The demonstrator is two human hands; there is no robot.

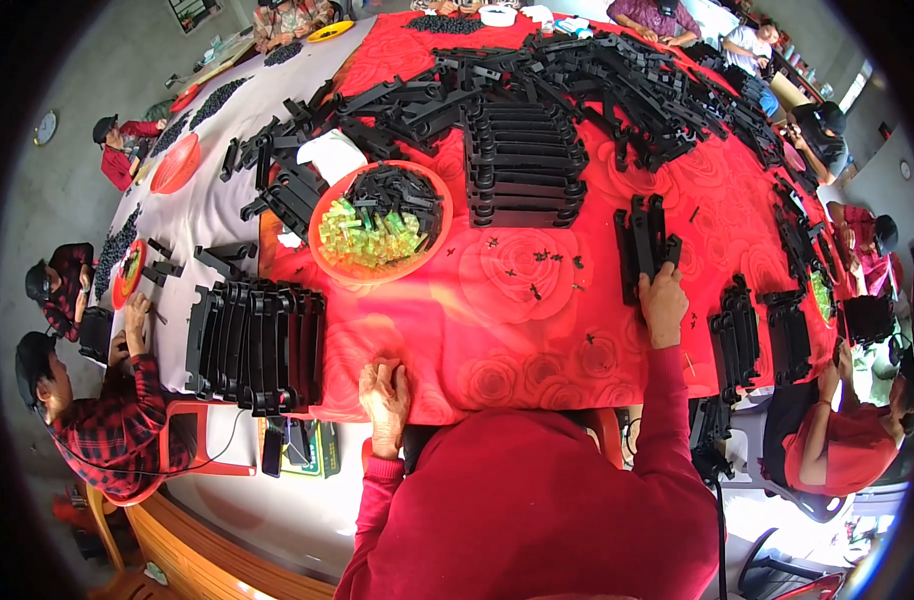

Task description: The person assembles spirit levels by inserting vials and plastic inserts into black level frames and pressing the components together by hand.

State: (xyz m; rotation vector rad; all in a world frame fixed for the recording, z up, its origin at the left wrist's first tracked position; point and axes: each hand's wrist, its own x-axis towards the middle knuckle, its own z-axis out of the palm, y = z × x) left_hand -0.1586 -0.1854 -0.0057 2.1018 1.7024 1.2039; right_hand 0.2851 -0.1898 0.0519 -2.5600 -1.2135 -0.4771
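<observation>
My right hand point(663, 302) reaches forward over the red tablecloth and is closed on the near end of a black plastic bar point(667, 250). That bar stands in a small group with other long black plastic bars point(634, 250). At the table's near edge my left hand point(385, 398) rests with its fingers curled in, and nothing shows in it. Ahead of that hand sits an orange bowl point(329, 268) with small black plastic pieces point(402, 200) and yellow-green clear pieces point(367, 238) inside. Tiny black bits point(537, 258) lie scattered on the cloth between my hands.
A neat stack of black bars point(525, 165) stands at the middle, with a long loose heap point(597, 75) behind it. Another stacked row point(255, 345) is at the left, and more bars point(737, 335) lie at the right. Several people point(87, 410) sit around the table.
</observation>
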